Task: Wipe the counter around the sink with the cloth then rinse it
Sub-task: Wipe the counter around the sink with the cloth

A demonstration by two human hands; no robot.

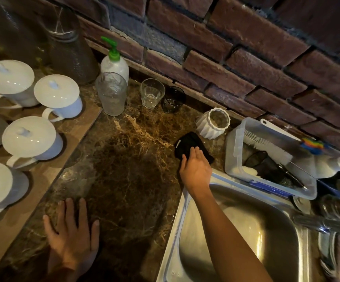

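A black cloth [187, 144] lies flat on the brown marble counter [128, 159], just beyond the far left corner of the steel sink [246, 231]. My right hand [195, 169] reaches over the sink's rim and presses down on the near part of the cloth with its fingers together. My left hand [71, 235] rests flat on the counter near the front edge, fingers spread, holding nothing. A wet sheen shows on the counter to the left of the sink.
A white ribbed vase [209, 127] and a clear plastic tub [266, 159] with brushes stand close behind and right of the cloth. Two small glasses [151, 94], a tall glass [112, 96] and a soap pump bottle [114, 62] line the brick wall. Several white lidded mugs [32, 139] fill a tray at left.
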